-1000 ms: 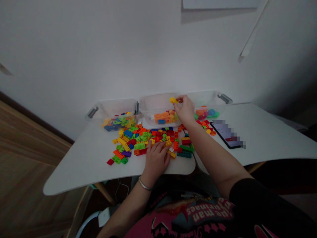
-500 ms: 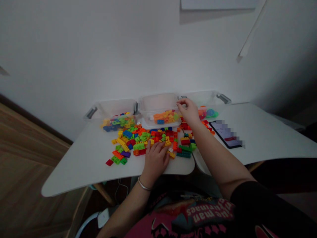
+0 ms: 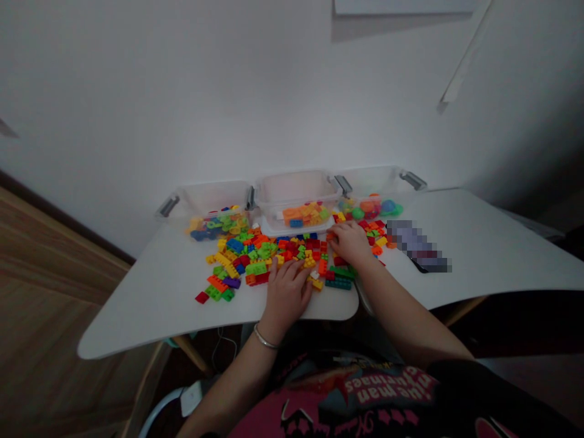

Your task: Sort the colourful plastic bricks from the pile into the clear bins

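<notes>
Colourful toy building bricks [image 3: 264, 249] lie in a loose pile on the white table. My left hand [image 3: 286, 286] rests palm down at the near edge of the pile, its fingers spread over yellow and red bricks. At the pile's right side is my right hand [image 3: 351, 243], its fingers curled down and closed at a small orange brick [image 3: 329, 236]. Behind the pile stands a clear plastic bin [image 3: 298, 188] with mostly orange and yellow bricks inside. Bricks under both palms are hidden.
A left clear bin [image 3: 212, 198] holds yellow, green and blue pieces. A right clear bin [image 3: 374, 179] holds round coloured pieces. Right of the pile lies a phone [image 3: 415, 246], partly blurred out. The bins stand against the wall [image 3: 228, 91]. A gap splits the two tabletops.
My right hand has come down from the right side of the middle bin to the brick pile. My left hand has stayed in place.
</notes>
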A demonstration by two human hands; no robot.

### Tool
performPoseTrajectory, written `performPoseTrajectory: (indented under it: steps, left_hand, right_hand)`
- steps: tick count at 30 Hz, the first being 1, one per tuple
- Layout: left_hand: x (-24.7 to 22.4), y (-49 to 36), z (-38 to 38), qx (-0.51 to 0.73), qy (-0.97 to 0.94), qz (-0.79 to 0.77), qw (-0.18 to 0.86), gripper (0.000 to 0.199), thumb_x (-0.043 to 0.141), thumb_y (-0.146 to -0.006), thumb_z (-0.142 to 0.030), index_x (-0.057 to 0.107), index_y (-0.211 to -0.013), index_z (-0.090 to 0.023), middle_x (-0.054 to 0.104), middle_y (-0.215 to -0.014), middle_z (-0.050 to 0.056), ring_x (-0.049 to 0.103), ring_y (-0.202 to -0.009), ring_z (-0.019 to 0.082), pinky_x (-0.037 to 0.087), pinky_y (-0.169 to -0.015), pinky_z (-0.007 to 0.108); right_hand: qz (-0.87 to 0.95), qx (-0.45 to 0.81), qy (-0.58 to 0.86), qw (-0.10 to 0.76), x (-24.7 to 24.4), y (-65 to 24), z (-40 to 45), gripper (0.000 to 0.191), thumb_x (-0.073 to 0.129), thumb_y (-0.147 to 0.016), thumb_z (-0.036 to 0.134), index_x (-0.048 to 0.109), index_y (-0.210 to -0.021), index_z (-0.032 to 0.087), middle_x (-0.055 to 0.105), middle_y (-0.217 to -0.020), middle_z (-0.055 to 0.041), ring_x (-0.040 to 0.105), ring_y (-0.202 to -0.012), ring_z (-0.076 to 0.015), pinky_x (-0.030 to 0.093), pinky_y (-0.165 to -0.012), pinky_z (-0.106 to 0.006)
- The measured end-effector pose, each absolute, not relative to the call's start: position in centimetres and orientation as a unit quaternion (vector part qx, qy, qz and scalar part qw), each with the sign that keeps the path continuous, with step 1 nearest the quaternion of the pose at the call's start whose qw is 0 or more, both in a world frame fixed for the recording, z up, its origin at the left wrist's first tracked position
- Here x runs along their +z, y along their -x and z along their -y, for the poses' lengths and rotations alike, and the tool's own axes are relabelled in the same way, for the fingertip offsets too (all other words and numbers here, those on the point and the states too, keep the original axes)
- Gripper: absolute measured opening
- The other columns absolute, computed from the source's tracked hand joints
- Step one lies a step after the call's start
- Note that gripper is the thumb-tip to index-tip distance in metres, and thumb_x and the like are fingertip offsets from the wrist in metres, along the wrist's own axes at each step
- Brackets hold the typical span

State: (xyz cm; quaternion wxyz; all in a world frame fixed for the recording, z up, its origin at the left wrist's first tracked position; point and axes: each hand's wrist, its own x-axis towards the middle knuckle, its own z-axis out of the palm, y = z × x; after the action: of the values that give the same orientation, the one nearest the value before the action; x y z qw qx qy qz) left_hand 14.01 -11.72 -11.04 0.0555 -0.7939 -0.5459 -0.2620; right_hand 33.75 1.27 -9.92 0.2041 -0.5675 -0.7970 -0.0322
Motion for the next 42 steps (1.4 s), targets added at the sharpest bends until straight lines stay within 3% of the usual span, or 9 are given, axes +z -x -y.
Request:
performPoseTrajectory:
  steps: [6,23,31,37,42]
  left_hand:
    - [-11.1,-14.0,11.8,-0.264,0.794,0.544,0.060,0.029,0.058,-0.090,-0.026,0.066,-0.118,-0.028,0.067,-0.123,0.003,0.058,-0.117,0.024,0.022,-0.118,0.058]
    - [-10.9,-14.0,11.8,-0.265,0.794,0.545,0.055,0.030,0.057,-0.091,-0.026,0.066,-0.119,-0.029,0.067,-0.123,0.004,0.058,-0.116,0.025,0.022,-0.118,0.059]
    - [-10.8,-14.1,11.8,-0.268,0.795,0.542,0.054,0.030,0.056,-0.091,-0.026,0.066,-0.119,-0.028,0.067,-0.123,0.004,0.059,-0.116,0.025,0.021,-0.118,0.059]
    - [-10.8,-14.1,11.8,-0.277,0.793,0.540,0.058,0.029,0.057,-0.091,-0.026,0.067,-0.118,-0.028,0.068,-0.122,0.005,0.059,-0.116,0.025,0.020,-0.119,0.058]
    - [-10.9,-14.1,11.7,-0.273,0.792,0.543,0.055,0.029,0.057,-0.091,-0.026,0.067,-0.118,-0.028,0.068,-0.121,0.004,0.059,-0.116,0.025,0.020,-0.119,0.058]
  right_hand:
    - [0.783,-0.081,0.585,0.195,-10.4,-33.4,-1.2,0.030,0.054,-0.088,0.031,0.071,-0.108,0.018,0.071,-0.109,-0.0114,0.053,-0.106,-0.0291,0.039,-0.093,-0.041]
    - [0.789,-0.062,0.584,0.180,-10.1,-33.1,-1.5,0.025,0.053,-0.089,0.033,0.070,-0.095,0.016,0.072,-0.100,-0.0114,0.056,-0.102,-0.0273,0.039,-0.090,-0.036]
    - [0.784,-0.067,0.549,0.281,-9.6,-33.1,-1.2,0.023,0.052,-0.089,0.032,0.068,-0.097,0.018,0.070,-0.099,-0.0110,0.056,-0.100,-0.0270,0.040,-0.091,-0.036]
    - [0.711,0.002,0.552,0.436,-8.2,-32.9,-1.2,0.024,0.054,-0.085,0.031,0.063,-0.103,0.018,0.067,-0.100,-0.0115,0.058,-0.095,-0.0257,0.045,-0.090,-0.039]
    - [0.644,0.068,0.505,0.570,-5.8,-32.4,-2.2,0.024,0.053,-0.086,0.034,0.057,-0.104,0.019,0.065,-0.099,-0.0090,0.060,-0.090,-0.0207,0.050,-0.082,-0.034]
